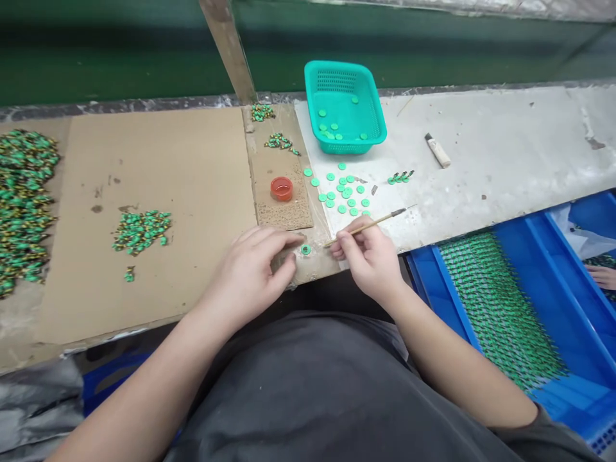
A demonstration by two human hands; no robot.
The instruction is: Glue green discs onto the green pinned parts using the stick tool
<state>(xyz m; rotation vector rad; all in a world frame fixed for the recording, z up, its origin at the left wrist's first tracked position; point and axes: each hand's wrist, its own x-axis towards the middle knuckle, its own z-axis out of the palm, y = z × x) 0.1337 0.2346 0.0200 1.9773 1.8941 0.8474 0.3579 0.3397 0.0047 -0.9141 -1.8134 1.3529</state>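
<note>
My right hand (368, 256) holds a thin wooden brush (378, 221) in a pinch, its dark end pointing right and its other end near the table edge. Just left of that end, a green disc (306, 249) with a small dark spot at its centre lies on the table. My left hand (262, 263) is beside this disc, thumb and fingers apart, nothing visible between them. Beyond my hands lie several loose green discs (347, 192). A small red cup (282, 188) stands on a cardboard strip (283, 215).
A teal basket (345, 142) holds green discs. Small green-and-gold pieces (142, 231) lie on cardboard (192, 160), with a large heap (24, 205) at far left. A white tube (437, 151) lies right. Blue trays (568, 301) stand below the edge; another person's hand (601, 277) is at far right.
</note>
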